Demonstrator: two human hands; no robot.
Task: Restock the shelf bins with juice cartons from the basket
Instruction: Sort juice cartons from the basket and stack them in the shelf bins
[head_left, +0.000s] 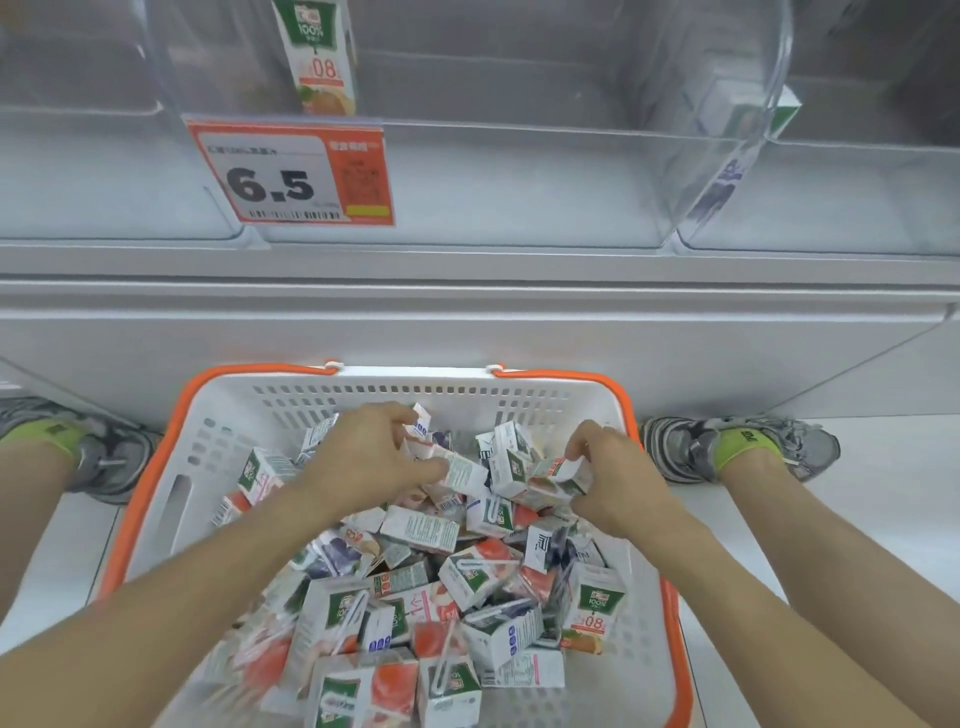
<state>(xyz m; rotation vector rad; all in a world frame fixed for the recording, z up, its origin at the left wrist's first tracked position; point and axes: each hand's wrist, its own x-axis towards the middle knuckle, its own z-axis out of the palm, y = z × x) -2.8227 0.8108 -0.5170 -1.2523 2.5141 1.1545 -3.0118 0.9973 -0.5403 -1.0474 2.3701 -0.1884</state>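
Note:
A white basket with an orange rim (156, 457) stands on the floor between my feet, heaped with several small juice cartons (467, 571). My left hand (363, 457) reaches into the far side of the pile, its fingers curled round a white carton (462, 475). My right hand (602, 478) pinches a red and white carton (558, 478) beside it. Above, clear plastic shelf bins (467, 197) line the shelf. One orange juice carton (319, 57) stands upright in the middle bin, and another carton (748, 135) lies in the right bin.
A price tag (291, 174) reading 6.5 hangs on the front of the middle bin. The grey shelf edge (467, 296) runs across above the basket. My two shoes (737, 449) flank the basket on a white floor.

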